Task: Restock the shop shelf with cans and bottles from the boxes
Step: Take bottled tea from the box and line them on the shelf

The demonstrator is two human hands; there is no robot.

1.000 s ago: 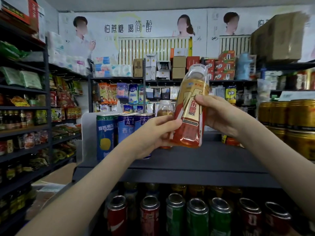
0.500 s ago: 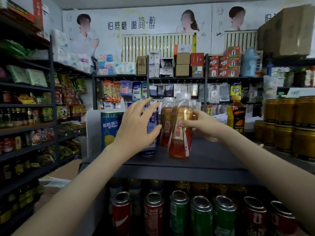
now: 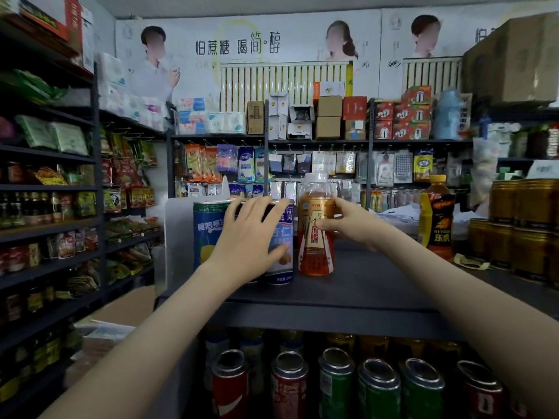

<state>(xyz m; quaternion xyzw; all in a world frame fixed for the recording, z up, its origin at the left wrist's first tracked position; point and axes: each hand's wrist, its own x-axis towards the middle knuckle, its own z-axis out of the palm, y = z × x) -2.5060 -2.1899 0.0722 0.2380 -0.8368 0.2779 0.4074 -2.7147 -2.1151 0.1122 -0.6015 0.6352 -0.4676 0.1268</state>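
Note:
An orange drink bottle (image 3: 316, 237) with a gold label and clear cap stands upright on the dark top shelf (image 3: 378, 285). My right hand (image 3: 348, 226) is wrapped around its middle from the right. My left hand (image 3: 252, 237) reaches over the blue cans (image 3: 208, 228) standing just left of the bottle, fingers spread and resting on a blue-and-white can (image 3: 282, 255). Another bottle stands right behind the orange one, mostly hidden.
A black-and-yellow bottle (image 3: 437, 219) stands further right on the shelf, then stacked gold cans (image 3: 526, 228). Red and green cans (image 3: 335, 385) fill the shelf below. Snack racks (image 3: 48, 207) line the left aisle, with a cardboard box (image 3: 121, 313) on the floor.
The orange bottle came down from mid-air onto the top shelf beside the blue cans. My left hand let go of it and moved left onto the blue cans.

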